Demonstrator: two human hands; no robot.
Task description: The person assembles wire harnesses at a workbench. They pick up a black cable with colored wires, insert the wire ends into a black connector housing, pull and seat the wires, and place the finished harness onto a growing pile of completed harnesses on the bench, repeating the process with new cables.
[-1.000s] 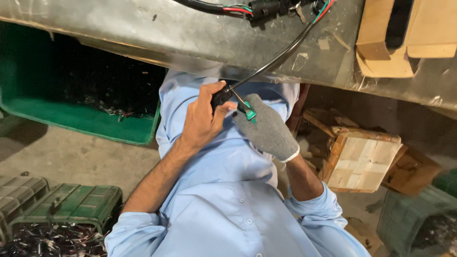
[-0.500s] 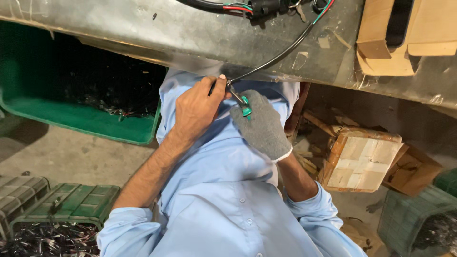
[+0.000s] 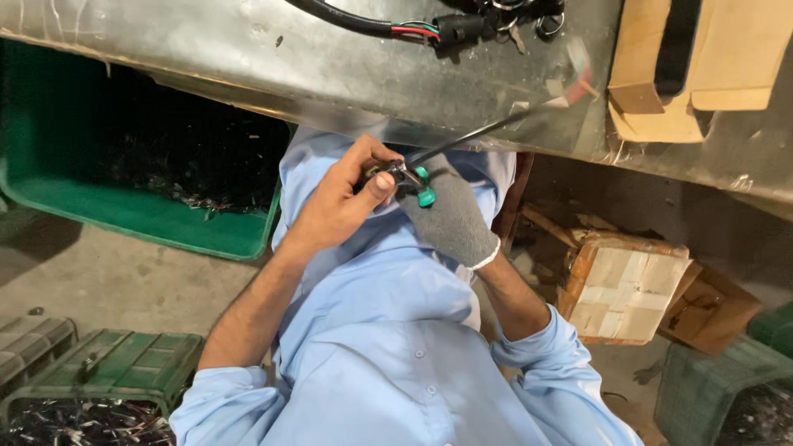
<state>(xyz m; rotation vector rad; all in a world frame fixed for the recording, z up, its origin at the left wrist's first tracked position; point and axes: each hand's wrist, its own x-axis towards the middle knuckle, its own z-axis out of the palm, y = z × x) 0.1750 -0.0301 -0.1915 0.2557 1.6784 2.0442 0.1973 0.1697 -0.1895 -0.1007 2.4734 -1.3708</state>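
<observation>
Since half a second ago the metal workbench [image 3: 248, 74] edge sits lower in view and both hands have drawn closer to the chest. One black cable [image 3: 471, 136] runs from the bench to a small green-tipped connector [image 3: 417, 183], pinched by the bare left hand [image 3: 343, 202] and clasped by the grey-gloved right hand [image 3: 450, 219]. Two green crates [image 3: 149, 215] flank the left.

Grey glove [image 3: 450, 219], black cable [image 3: 471, 136], light-blue shirt [image 3: 396, 330], green crate [image 3: 140, 211].

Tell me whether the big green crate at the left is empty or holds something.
Holds something: the green crate has a pile of dark, tangled small parts inside, against its far side. What they are cannot be told.
</observation>
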